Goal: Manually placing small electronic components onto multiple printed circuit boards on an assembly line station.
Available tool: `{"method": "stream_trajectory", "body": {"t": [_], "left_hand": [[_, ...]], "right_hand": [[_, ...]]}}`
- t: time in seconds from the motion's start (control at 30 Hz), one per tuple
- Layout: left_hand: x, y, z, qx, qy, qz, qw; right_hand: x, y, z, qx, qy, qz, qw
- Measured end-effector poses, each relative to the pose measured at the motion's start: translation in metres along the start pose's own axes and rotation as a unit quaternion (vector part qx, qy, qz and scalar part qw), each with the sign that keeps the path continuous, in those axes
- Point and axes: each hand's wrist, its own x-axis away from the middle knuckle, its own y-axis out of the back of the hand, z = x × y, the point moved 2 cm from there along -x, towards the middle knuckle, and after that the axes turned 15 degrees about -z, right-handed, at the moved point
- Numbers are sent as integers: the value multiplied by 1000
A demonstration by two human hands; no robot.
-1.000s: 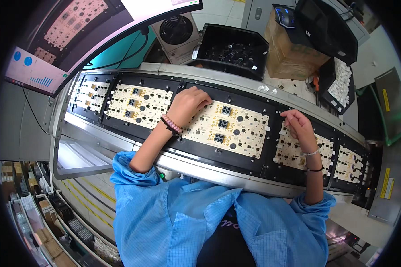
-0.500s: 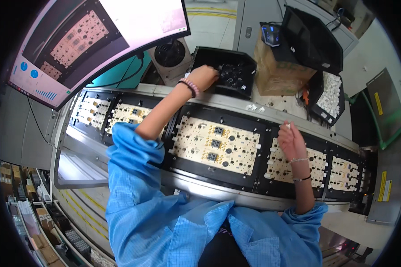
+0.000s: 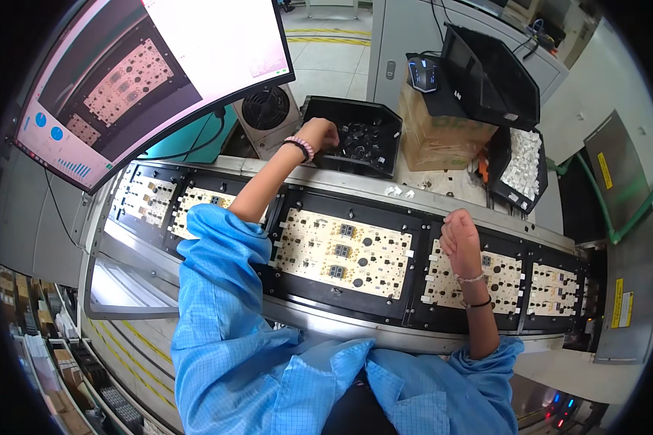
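My left hand point(image 3: 318, 135) is at the near left rim of a black bin point(image 3: 384, 154), its fingers curled inward and their tips partly hidden. Small black parts point(image 3: 363, 141) lie loose in that bin. My right hand point(image 3: 460, 235) is closed above the far left corner of a cream circuit board point(image 3: 504, 290). A small white part showed at its fingertips a moment ago; the curled fingers now hide it. Between my forearms lies another cream circuit board point(image 3: 312, 243), set in a black frame, with black digit displays point(image 3: 341, 251) and round black parts on it.
More framed boards point(image 3: 146, 197) line the rail on both sides. Loose white parts point(image 3: 399, 191) sit on the rail's far ledge. A bin of white parts point(image 3: 521, 163) stands at the right, beside a cardboard box point(image 3: 439, 138) with a mouse point(image 3: 422, 74) on top. A monitor point(image 3: 196, 43) overhangs the left.
My left hand has drawn back a little toward the bin's near left side. My right hand has turned, hiding the white part at its fingertips. The whole view has shifted slightly.
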Motion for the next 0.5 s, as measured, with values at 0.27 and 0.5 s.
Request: {"method": "stream_trajectory", "body": {"t": [0.27,0.5], "left_hand": [[67,43,-58,229,-62,-101,966],[192,41,-83,190,-108,-148,964]], "right_hand": [[11,-29,15,136,35,-4,990],[40,-31,3,380,18,27,924]]}}
